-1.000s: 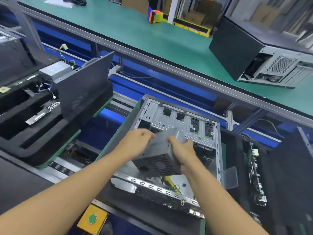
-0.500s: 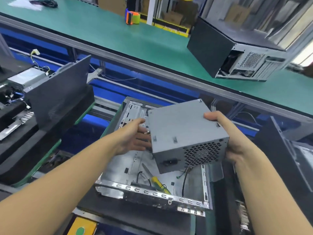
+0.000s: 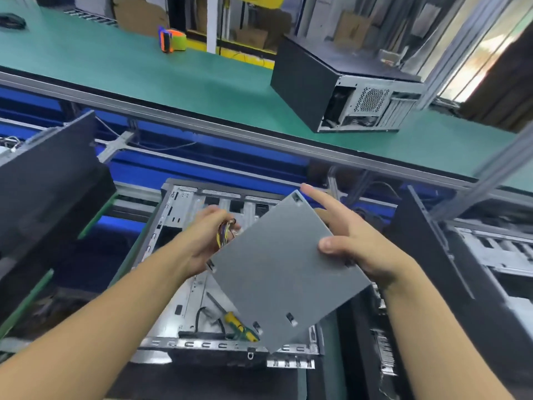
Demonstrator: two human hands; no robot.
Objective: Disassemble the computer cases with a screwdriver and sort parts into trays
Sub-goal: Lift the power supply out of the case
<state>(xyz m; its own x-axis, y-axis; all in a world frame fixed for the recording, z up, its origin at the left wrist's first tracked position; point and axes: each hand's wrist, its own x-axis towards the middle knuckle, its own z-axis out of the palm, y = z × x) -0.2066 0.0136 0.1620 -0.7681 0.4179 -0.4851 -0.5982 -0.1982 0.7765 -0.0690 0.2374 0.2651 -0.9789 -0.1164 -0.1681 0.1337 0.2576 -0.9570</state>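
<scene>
— Power supply (image 3: 277, 269): where is it?
— Held tilted above the open computer case (image 3: 184, 215).
— And the fingers (image 3: 323, 204)?
— Left hand (image 3: 207, 241) curls them round its wired end; right hand (image 3: 354, 249) pinches the opposite edge, thumb on top.

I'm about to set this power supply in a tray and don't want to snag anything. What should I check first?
1. Clearance: ok, both hands hold the power supply above the open case.
2. Grip: ok, the right hand has its thumb on the top face and its index finger along the far edge.
3. Cables gathered: ok, the left hand grips the cable bundle at the unit's edge.
4. Cable ends free of the case: cannot tell, hidden behind the unit.
5. Tool out of the way: not ok, the screwdriver lies on the case floor beneath the unit.
</scene>
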